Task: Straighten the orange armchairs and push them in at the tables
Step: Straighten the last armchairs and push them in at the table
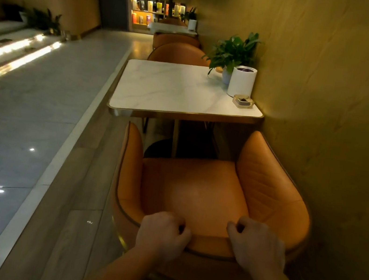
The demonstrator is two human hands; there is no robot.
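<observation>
**Armchair gripped at the back, short of the table: wall and table edge are the hazards**

The wall (334, 97) runs the whole 3 o'clock side, and the near orange armchair (194, 191) has its right arm just beside it. Any push that veers toward 3 o'clock would likely scrape the upholstery along that surface.

The armchair faces 12 o'clock, its seat not yet under the table (175, 89). Its arm tips rise near the level of the gold-trimmed edge. If they are too high to clear, a firm shove could knock the arms against the rim, or the seat against the pedestal leg beneath.

The left hand (162, 232) and the right hand (256, 246) both grip the top of the backrest with fingers curled over its rim. An uneven push between them would skew the chair.

A jolt could shift the white canister (241, 82) or the ashtray (243, 100), which sits close to the table's 4 o'clock corner.

No writing can be read. The canister shows no label, and the shelf packaging at 12 o'clock is too small and blurred.
</observation>
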